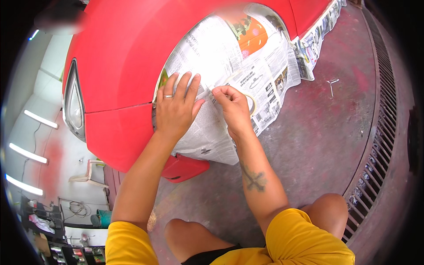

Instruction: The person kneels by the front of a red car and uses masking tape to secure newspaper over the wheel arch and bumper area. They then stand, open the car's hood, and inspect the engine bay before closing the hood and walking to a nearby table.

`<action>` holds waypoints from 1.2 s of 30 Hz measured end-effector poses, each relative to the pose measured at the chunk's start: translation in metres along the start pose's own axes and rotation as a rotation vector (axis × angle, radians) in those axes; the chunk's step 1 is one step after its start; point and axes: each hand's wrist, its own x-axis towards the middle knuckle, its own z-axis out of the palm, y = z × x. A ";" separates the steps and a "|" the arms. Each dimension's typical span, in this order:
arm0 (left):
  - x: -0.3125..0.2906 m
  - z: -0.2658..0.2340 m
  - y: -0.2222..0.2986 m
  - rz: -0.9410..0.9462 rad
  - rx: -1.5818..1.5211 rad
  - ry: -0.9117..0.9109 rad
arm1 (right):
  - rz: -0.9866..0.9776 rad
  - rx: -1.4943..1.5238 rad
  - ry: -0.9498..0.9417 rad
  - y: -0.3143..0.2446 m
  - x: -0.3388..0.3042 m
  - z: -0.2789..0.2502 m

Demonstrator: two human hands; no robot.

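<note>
Sheets of newspaper [207, 48] cover the wheel arch of a red car [119, 57]. Flat against the paper by the arch's front edge lies my left hand [176, 104], fingers spread and a ring on one of them. Just to its right, my right hand [233, 106] is closed, thumb and forefinger pinched together at a fold in the paper. A pale roll of masking tape [252, 105] shows partly from behind that hand, which seems to hold it; most of the roll is hidden. The newspaper's lower corner hangs loose below my hands.
The car's headlight [75, 104] is at the left, and a low red bumper piece [187, 170] juts out beneath. A small metal tool [332, 86] lies on the stained floor [304, 145]. A floor grate [375, 168] curves along the right. A plastic chair [90, 174] stands far left.
</note>
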 end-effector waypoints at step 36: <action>-0.002 0.007 0.000 0.051 0.087 0.010 | 0.028 -0.302 0.207 0.043 0.030 0.005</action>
